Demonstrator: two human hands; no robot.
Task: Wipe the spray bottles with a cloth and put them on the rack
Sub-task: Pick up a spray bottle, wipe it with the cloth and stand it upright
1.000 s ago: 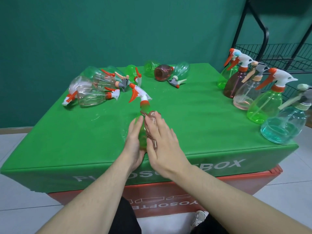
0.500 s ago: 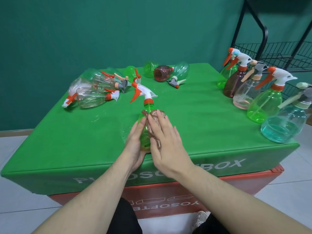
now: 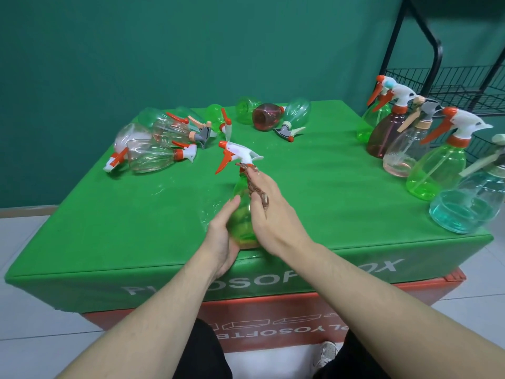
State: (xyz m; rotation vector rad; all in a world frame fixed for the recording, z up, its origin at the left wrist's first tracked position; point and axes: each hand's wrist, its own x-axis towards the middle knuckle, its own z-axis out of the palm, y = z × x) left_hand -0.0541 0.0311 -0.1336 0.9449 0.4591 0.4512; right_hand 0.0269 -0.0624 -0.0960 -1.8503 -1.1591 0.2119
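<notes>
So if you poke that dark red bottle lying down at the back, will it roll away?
Probably a little. The dark red bottle lies on its side and its body looks round, so it could roll. It looks empty, so likely light. The green bottle and pale green bottle beside it might stop it.

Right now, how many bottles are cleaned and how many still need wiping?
Five bottles stand upright at the table's right edge, possibly wiped already; none shows on the wire rack. The left hand holds a green bottle while the right hand rubs it with a brown cloth. Around eight lie waiting at the back.
</notes>
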